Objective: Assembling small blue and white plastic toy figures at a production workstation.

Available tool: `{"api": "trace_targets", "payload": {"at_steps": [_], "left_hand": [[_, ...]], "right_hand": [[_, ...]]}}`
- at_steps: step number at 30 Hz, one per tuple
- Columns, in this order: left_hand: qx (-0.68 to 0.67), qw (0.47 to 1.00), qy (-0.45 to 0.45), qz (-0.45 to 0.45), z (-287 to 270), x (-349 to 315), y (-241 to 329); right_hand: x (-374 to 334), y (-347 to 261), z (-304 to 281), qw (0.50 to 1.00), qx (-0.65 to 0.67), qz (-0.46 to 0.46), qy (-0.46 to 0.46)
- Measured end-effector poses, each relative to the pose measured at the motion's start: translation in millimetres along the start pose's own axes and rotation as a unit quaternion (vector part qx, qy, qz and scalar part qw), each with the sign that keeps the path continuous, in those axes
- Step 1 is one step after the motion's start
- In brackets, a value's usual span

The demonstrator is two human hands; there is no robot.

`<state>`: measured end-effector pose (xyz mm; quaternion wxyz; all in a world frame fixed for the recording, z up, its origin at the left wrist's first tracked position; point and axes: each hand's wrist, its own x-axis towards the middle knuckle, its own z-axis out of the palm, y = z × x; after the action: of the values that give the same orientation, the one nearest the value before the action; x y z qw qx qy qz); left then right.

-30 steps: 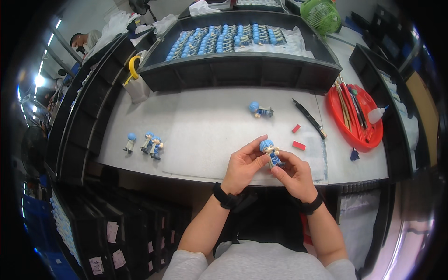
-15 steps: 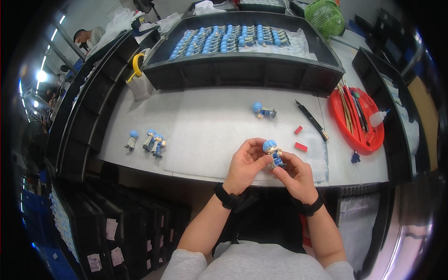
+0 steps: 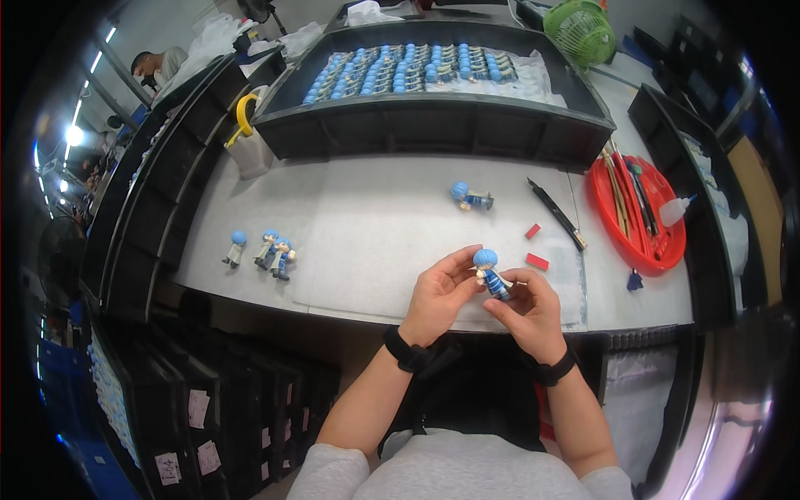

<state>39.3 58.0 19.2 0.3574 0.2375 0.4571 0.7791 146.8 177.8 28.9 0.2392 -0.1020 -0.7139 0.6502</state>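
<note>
little has changed since a second ago: the figure [image 3: 487, 273] remains at lower centre, above the table [image 3: 375, 225] edge, so handling continues. left hand [image 3: 437, 296] and right hand [image 3: 525, 312] both pinch it, fingers [image 3: 457, 260] closed on head and body. three figures [image 3: 262, 250] stand at left.

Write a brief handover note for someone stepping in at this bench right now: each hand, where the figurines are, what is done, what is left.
Left hand and right hand together pinch one blue-haired figurine above the table's near edge.
Done, apparently: three standing figurines at the left.
Left: the held figurine, and probably the lying figurine further back.
Nearby: red tray of tools, black bin of more figurines.
</note>
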Motion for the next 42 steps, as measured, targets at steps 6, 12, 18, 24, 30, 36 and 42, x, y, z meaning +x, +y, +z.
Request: {"api": "trace_targets", "payload": {"at_steps": [6,12,18,24,30,36,42], "left_hand": [[0.016,0.999,-0.031,0.001,3.7,-3.4,6.9],[0.006,1.0,-0.021,-0.014,6.2,-3.4,9.0],[0.039,0.999,-0.012,0.022,2.4,-2.6,3.5],[0.037,0.998,-0.01,0.046,1.1,-4.0,3.1],[0.037,0.998,-0.006,0.046,0.8,-4.9,2.4],[0.046,0.999,-0.014,0.023,6.3,-4.6,3.5],[0.032,0.999,0.011,0.012,4.1,-2.8,3.3]], "right_hand": [[1.3,-3.2,-1.2,0.996,-0.08,-0.034,0.017],[0.8,4.1,-3.9,0.995,-0.087,-0.044,0.026],[1.1,2.4,-2.7,0.994,-0.078,-0.08,0.016],[2.5,1.9,-1.6,0.991,-0.092,-0.096,-0.006],[2.3,0.6,-0.8,0.991,-0.091,-0.095,-0.01],[0.5,-2.1,-4.4,0.99,-0.115,-0.087,0.002],[16.3,-38.3,-20.8,0.975,-0.19,-0.115,-0.021]]}}
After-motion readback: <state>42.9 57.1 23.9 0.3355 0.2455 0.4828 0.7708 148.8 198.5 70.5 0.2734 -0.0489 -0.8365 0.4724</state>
